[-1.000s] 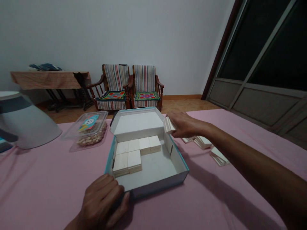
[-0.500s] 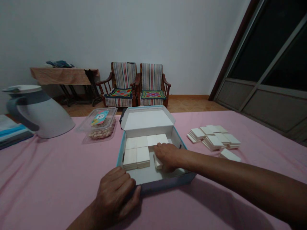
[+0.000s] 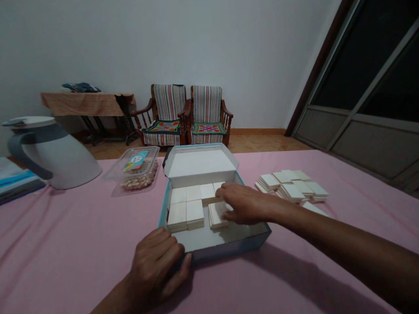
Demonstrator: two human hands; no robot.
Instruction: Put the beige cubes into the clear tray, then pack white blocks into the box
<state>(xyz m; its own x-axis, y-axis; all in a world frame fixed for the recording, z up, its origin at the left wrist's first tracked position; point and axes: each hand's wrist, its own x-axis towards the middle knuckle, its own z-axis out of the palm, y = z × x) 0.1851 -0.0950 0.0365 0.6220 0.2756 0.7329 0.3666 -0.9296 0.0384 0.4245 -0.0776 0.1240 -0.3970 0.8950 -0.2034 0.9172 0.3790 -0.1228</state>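
An open cardboard box (image 3: pixel 225 249) with a blue edge and raised lid stands in front of me. Inside are stacks of thin pale square tiles (image 3: pixel 178 213), lined up along the left and back. A separate tile stack (image 3: pixel 216 214) sits slightly askew near the middle of the box. My right hand (image 3: pixel 244 203) hovers over the box's right side, thumb and fingers apart around the right of that stack; I cannot tell if the thumb touches it. My left hand (image 3: pixel 162 261) is closed on the box's near left corner.
Right of the box lies a heap of more tiles (image 3: pixel 293 187) on the pink cloth (image 3: pixel 81 244). On the left are a clear plastic container (image 3: pixel 139 174) of nuts or beans and a grey-white jug (image 3: pixel 65 152). Two wooden chairs (image 3: pixel 207 107) stand beyond.
My right hand has loosened from the tile stack and moved up and to the right, uncovering more of it. My left hand stays on the box corner.
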